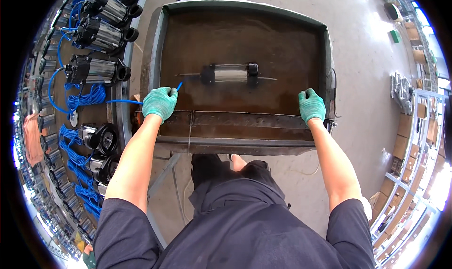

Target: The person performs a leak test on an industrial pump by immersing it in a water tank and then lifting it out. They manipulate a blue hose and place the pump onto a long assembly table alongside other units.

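Note:
A metal tank (245,4) of brownish water stands in front of me. Under the water lies a pump (230,73) with a silvery cylinder body and black ends, on its side. Thin pale rods or hooks stick out at both its ends; the murky water blurs them. My left hand (160,102), in a green glove, is closed around a blue cable (125,101) over the tank's near left side. The cable comes in from the left and dips into the water. At the near right side, my green-gloved right hand (311,105) has curled fingers; what they grip is hidden.
Along the left, a bench holds several pumps (96,71) with black outlets and coiled blue cables (87,97). A metal bar (249,120) crosses the tank's near part. Shelves with cardboard boxes (405,127) stand at the right, beyond the grey floor (362,80).

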{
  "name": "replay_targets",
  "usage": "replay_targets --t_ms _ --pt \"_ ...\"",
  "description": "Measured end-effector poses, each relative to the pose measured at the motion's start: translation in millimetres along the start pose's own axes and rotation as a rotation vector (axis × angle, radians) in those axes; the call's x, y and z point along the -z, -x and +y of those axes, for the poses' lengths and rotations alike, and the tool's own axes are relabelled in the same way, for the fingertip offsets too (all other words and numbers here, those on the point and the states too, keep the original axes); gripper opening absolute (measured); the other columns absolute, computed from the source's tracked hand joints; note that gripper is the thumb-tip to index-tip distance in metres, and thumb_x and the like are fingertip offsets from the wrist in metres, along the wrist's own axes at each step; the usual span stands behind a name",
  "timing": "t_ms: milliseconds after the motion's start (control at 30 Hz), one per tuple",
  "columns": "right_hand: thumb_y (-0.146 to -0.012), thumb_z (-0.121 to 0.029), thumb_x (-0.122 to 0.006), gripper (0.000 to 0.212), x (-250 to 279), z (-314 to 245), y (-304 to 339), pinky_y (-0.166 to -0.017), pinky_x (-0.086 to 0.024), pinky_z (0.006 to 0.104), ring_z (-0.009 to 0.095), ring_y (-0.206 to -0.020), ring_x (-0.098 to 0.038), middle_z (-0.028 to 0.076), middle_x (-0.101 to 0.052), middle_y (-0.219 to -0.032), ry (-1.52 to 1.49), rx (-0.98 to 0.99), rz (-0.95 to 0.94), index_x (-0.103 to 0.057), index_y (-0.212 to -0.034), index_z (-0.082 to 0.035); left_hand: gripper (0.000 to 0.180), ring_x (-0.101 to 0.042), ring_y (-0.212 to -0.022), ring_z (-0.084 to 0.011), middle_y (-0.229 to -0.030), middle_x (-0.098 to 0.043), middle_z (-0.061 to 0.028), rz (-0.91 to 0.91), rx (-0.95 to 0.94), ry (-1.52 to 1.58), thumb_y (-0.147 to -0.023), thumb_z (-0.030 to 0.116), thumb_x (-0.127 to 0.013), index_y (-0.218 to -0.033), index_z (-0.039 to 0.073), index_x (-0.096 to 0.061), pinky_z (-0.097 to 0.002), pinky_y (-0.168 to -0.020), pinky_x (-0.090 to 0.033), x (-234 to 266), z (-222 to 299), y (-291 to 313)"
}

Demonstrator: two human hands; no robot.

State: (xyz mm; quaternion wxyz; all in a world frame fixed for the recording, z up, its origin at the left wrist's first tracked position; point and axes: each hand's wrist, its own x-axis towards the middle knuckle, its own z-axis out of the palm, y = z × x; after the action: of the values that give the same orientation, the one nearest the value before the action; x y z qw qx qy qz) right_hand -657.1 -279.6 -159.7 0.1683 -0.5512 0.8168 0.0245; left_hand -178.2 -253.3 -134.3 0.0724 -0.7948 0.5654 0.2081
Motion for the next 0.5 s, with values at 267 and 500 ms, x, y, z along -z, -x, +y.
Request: replay_targets --t_ms 267,500 --pt "-0.102 -0.044 -0.056 0.036 -0.6 1.4 -1.0 -0.089 -0.056 0.0553 0.045 -0.101 -0.071 0.023 -0.075 -0.105 0.007 0.005 -0.004 -0.071 -0.111 -0.012 0.042 -0.07 -0.098 -0.0436 -0.101 -0.075 -0.0198 -0.011 0.021 -0.011 -0.105 0.044 -0.053 -0.102 0.013 -0.08 -0.0529 -0.09 -0.057 0.8 2.4 1.7" --pt "-0.102 -0.043 -0.057 0.035 0.7 0.2 -0.4 -0.089 -0.057 0.0549 0.045 -0.101 -0.071 0.023 -0.076 -0.106 -0.003 -0.006 -0.018 -0.072 -0.11 -0.012 0.042 -0.07 -0.096 -0.0441 -0.098 -0.075 -0.0197 0.003 0.012 -0.028 -0.105 0.044 -0.052 -0.1 0.012 -0.08 -0.0536 -0.088 -0.057 0.7 2.3 0.8"
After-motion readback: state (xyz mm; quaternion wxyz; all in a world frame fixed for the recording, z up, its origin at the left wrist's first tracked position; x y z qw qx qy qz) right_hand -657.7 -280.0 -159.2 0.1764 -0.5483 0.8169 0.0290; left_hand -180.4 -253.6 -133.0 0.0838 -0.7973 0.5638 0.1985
